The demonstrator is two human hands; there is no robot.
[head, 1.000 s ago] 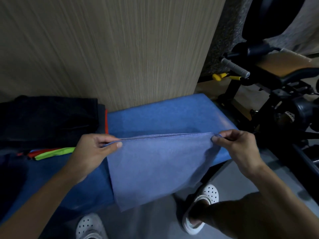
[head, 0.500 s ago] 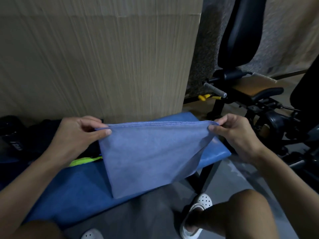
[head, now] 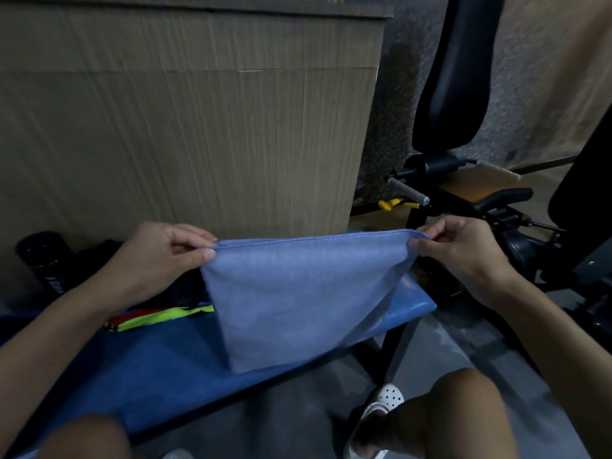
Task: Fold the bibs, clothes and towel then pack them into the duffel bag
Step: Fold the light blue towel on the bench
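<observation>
A light blue towel (head: pixel 304 293) is held up above the padded blue bench (head: pixel 149 376), doubled over so that two stitched edges run together along its top; the cloth is stretched taut between its upper corners and hangs in a tapering shape; its lower tip is seen against the bench's near edge, and whether it touches the bench cannot be told; the surface is smooth, with only faint creases. The left hand (head: pixel 159 260) is clamped on the towel's upper left corner, which is pinched between thumb and curled fingers; the right hand (head: pixel 463 256) is clamped on the upper right corner in a like pinch, above the bench's right end; the hands are set well apart, the towel's whole width between them. Neon yellow-green and red bibs (head: pixel 159 318) are laid flat on the bench, just left of the towel; dark clothes (head: pixel 185 289) are piled on the bench behind them; a wood-grain panel (head: pixel 198 127) is seen behind the bench.
</observation>
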